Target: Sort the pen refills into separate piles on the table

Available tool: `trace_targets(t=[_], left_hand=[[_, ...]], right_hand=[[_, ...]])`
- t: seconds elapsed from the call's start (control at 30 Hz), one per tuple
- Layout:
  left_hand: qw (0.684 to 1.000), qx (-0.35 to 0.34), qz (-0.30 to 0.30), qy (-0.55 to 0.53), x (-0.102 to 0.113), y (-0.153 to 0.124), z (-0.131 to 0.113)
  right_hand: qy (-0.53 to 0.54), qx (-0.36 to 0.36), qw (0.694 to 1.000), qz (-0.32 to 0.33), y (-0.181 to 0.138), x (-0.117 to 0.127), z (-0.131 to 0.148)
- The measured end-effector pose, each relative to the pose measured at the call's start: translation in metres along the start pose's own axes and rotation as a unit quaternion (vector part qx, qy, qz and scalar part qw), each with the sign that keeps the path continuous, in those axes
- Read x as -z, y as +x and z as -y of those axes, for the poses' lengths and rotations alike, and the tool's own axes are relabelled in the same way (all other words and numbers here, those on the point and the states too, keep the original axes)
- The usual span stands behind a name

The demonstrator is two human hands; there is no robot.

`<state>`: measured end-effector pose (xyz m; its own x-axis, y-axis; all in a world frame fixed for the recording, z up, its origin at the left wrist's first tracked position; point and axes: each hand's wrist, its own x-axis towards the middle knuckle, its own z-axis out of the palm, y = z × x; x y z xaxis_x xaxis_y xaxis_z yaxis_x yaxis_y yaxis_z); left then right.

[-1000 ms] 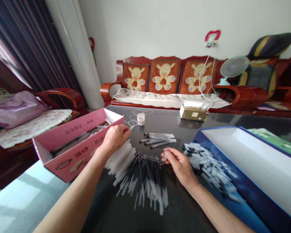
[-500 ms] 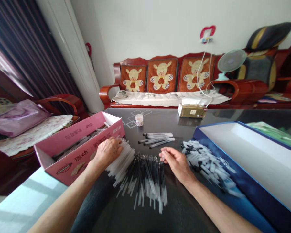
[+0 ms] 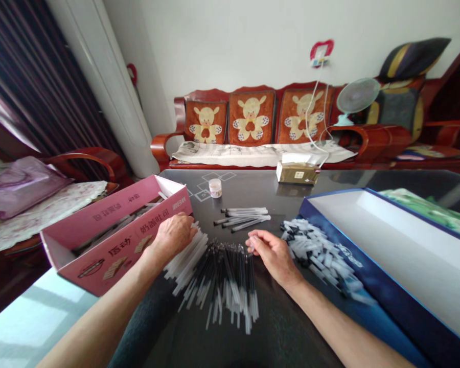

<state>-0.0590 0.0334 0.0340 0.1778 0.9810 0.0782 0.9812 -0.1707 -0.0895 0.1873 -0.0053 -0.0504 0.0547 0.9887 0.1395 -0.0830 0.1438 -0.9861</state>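
My left hand [image 3: 177, 233] hangs over a pile of white translucent pen barrels [image 3: 184, 261], beside the pink box. Its fingers curl downward and inward, and the fingertips are out of sight. My right hand [image 3: 273, 254] is closed in a pinch, with a small pale bit at the fingertips too small to name. Between the hands, black-and-clear pen refills [image 3: 230, 281] lie fanned out. Right of my right hand is a heap of short whitish pen caps [image 3: 329, 253], some with black parts. Beyond the hands lie several assembled-looking pens [image 3: 245, 217] with dark tips.
The pink box [image 3: 138, 232] at left holds more long thin pieces. An open blue box [image 3: 329, 230] with a white inside stands at right. Farther back on the dark table [image 3: 249, 189] are a small white jar [image 3: 215, 188] and a tissue box [image 3: 298, 173].
The whole view has shifted slightly left. My left hand stays over the barrels with its fingers curled, and my right hand keeps its pinch; both have barely moved relative to the piles.
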Motion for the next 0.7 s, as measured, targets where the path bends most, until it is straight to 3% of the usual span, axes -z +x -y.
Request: trace_targets(t=[0.23,0.5,0.6,0.7], left_hand=[[1.0,-0.01,-0.019,0.019,-0.001,0.001,-0.003],[0.984,-0.083,-0.143,-0.059,-0.009,0.001,-0.064],[0.981,-0.109,-0.144,-0.076,-0.022,-0.003,-0.071],[0.98,-0.114,-0.142,-0.085,-0.03,-0.003,-0.065]], right_hand=[[-0.034,0.021,0.999,0.003,-0.002,0.0,0.003],[-0.125,0.072,0.989,-0.043,-0.004,-0.003,0.012],[-0.235,0.147,0.959,-0.054,0.005,0.017,0.027],[-0.412,0.222,0.881,-0.074,0.017,0.048,0.049]])
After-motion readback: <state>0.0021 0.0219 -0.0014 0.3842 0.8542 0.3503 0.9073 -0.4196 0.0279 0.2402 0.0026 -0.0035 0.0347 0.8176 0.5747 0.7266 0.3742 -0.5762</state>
